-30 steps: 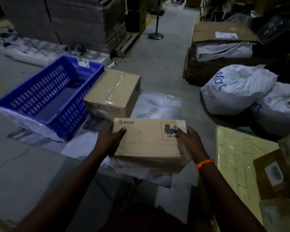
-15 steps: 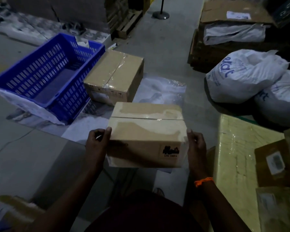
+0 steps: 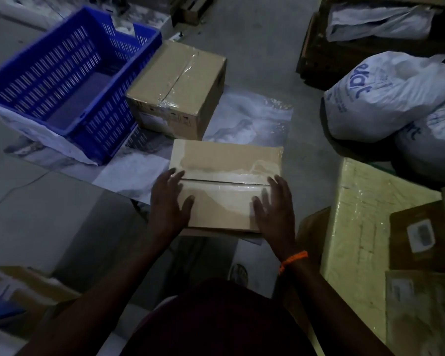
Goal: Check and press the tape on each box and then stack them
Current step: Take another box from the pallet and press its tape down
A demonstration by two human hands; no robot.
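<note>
The small box [image 3: 226,160] lies under both palms, its taped seam [image 3: 224,179] running from the left hand [image 3: 168,201] to the right hand [image 3: 274,209]. Both hands are laid flat with fingers spread, and nothing is gripped. The pressing is judged to be under way and the stacking not yet done: a larger box [image 3: 180,80] stands apart beyond the fingertips. Both are rectangular, of matte brown card with glossy, wrinkled tape. Beyond the left hand a perforated blue crate [image 3: 106,127] is seen.

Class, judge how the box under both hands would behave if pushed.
Probably stiff: the box shows square edges under the flat left hand and right hand. Unlikely to tip: it lies low and flat. Glossy tape may feel slick.
</note>
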